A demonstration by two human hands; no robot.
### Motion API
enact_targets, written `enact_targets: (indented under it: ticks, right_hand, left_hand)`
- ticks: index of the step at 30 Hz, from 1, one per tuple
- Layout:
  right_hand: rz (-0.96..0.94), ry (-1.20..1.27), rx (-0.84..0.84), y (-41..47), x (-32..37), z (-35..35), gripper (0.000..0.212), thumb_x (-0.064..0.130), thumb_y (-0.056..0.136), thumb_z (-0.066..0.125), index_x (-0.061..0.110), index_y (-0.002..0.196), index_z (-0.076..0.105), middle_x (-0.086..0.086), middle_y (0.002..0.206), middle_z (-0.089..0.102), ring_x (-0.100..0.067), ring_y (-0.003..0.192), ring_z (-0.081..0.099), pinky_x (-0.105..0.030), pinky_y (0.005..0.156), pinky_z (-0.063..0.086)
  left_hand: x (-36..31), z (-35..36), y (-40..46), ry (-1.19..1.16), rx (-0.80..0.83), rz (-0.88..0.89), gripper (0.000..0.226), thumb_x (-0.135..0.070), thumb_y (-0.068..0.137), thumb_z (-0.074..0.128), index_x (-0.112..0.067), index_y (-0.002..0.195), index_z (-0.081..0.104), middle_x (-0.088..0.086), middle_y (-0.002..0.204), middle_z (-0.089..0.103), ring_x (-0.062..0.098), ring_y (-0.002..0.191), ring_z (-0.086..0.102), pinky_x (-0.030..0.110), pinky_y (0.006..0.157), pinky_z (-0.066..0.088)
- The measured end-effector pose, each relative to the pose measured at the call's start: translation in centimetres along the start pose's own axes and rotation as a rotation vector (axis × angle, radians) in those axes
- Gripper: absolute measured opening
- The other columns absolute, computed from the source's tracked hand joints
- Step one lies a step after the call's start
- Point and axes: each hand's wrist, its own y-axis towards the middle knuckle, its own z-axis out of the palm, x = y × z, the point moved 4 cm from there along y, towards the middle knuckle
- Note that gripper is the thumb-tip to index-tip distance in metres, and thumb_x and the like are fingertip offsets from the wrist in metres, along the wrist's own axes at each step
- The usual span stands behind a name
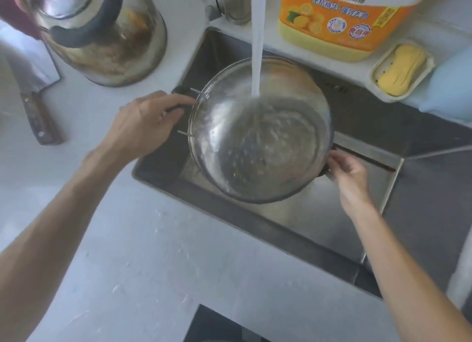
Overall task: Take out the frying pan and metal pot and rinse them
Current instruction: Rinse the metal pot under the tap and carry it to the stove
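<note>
both hands (145, 119) (347, 173) grip the metal pot (260, 137) handles; tap water (256, 48) pools inside.

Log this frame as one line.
step: rinsing | metal pot under tap stream, over sink | left hand, right hand: gripping handles

Two bare forearms enter from lower frame edges; no sleeves, cuffs or gloves visible on either. Left hand (146, 122): no ring, watch or strap seen at wrist; knuckles and tendons show in relief. Right hand (348, 173): likewise unadorned, wrist bare. Nails short where visible; finer detail blurred. Rest of body out of view.
</note>
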Motion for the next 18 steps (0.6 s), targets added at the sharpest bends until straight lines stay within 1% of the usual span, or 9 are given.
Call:
enact_targets:
  ticks: [2, 4, 7, 10, 11, 13, 15, 16, 18]
  right_hand:
    - [0.06, -0.024, 0.031, 0.0, -1.2, 0.6, 0.023, 0.002, 0.09, 0.055, 0.021, 0.084, 0.066, 0.012, 0.07, 0.072, -0.003, 0.063, 0.063, -0.02, 0.068, 0.055]
    - [0.092, -0.091, 0.071, 0.3, -1.6, 0.8, 0.017, 0.005, 0.09, 0.057, 0.017, 0.087, 0.069, 0.008, 0.068, 0.071, -0.007, 0.059, 0.062, -0.026, 0.066, 0.053]
    - [0.057, -0.17, 0.096, 0.7, 0.1, 0.2, 0.018, 0.006, 0.092, 0.053, 0.017, 0.088, 0.067, 0.013, 0.058, 0.068, 0.001, 0.051, 0.057, -0.015, 0.057, 0.046]
    - [-0.015, -0.196, 0.052, 1.4, 3.7, -1.1, 0.022, 0.009, 0.094, 0.052, 0.025, 0.087, 0.066, 0.019, 0.059, 0.068, 0.004, 0.05, 0.054, -0.01, 0.052, 0.042]
    - [-0.047, -0.226, 0.046, 1.7, 4.9, -1.5, 0.023, 0.01, 0.094, 0.053, 0.028, 0.087, 0.066, 0.021, 0.061, 0.068, 0.004, 0.053, 0.056, -0.012, 0.055, 0.043]
    - [-0.126, -0.318, 0.043, 2.1, 7.0, -2.2, 0.02, 0.016, 0.091, 0.058, 0.033, 0.087, 0.069, 0.025, 0.07, 0.07, 0.004, 0.064, 0.06, -0.017, 0.068, 0.047]
    - [-0.208, -0.389, 0.042, 2.0, 9.0, -2.5, 0.019, 0.02, 0.089, 0.061, 0.037, 0.088, 0.069, 0.031, 0.077, 0.069, 0.007, 0.076, 0.062, -0.017, 0.08, 0.046]
    - [-0.261, -0.413, 0.04, 1.7, 10.1, -2.4, 0.019, 0.021, 0.088, 0.062, 0.039, 0.089, 0.069, 0.035, 0.079, 0.067, 0.008, 0.08, 0.062, -0.014, 0.082, 0.046]
    - [-0.372, -0.434, 0.039, 0.9, 12.1, -2.0, 0.02, 0.022, 0.087, 0.063, 0.039, 0.094, 0.069, 0.037, 0.082, 0.066, 0.007, 0.082, 0.062, -0.01, 0.082, 0.045]
  left_hand:
    - [-0.5, -1.1, 0.2, -0.025, 0.035, 0.024, 0.027, -0.026, 0.092, 0.048, -0.042, 0.113, 0.056, -0.003, 0.09, 0.063, 0.022, 0.082, 0.062, 0.041, 0.082, 0.048]
    - [-0.6, -1.4, 0.5, -0.058, 0.054, 0.01, 0.022, -0.035, 0.09, 0.045, -0.051, 0.104, 0.05, -0.001, 0.082, 0.062, 0.024, 0.079, 0.062, 0.042, 0.08, 0.049]
    - [0.6, -0.3, 0.9, -0.153, 0.067, -0.105, 0.018, -0.038, 0.086, 0.043, -0.052, 0.092, 0.052, 0.001, 0.082, 0.066, 0.025, 0.08, 0.062, 0.042, 0.084, 0.049]
    - [1.8, 2.3, 0.4, -0.193, 0.159, -0.173, 0.018, -0.035, 0.087, 0.045, -0.048, 0.081, 0.056, 0.001, 0.078, 0.067, 0.019, 0.074, 0.065, 0.037, 0.08, 0.049]
    - [2.1, 3.4, 0.0, -0.194, 0.199, -0.185, 0.019, -0.033, 0.089, 0.047, -0.048, 0.079, 0.055, -0.002, 0.075, 0.066, 0.015, 0.07, 0.066, 0.035, 0.078, 0.049]
    - [2.7, 5.5, -0.5, -0.183, 0.262, -0.201, 0.022, -0.027, 0.091, 0.051, -0.044, 0.077, 0.053, -0.009, 0.071, 0.064, 0.011, 0.065, 0.064, 0.033, 0.075, 0.049]
    - [3.2, 7.5, -0.9, -0.172, 0.307, -0.233, 0.016, -0.028, 0.092, 0.051, -0.039, 0.08, 0.054, -0.008, 0.073, 0.065, 0.014, 0.073, 0.065, 0.034, 0.076, 0.049]
    - [3.2, 8.4, -1.1, -0.172, 0.33, -0.241, 0.015, -0.028, 0.092, 0.051, -0.039, 0.083, 0.054, -0.008, 0.074, 0.066, 0.015, 0.076, 0.064, 0.033, 0.075, 0.046]
    - [3.2, 9.7, -1.3, -0.192, 0.359, -0.226, 0.019, -0.023, 0.093, 0.05, -0.04, 0.086, 0.054, -0.009, 0.077, 0.066, 0.007, 0.078, 0.06, 0.025, 0.072, 0.04]
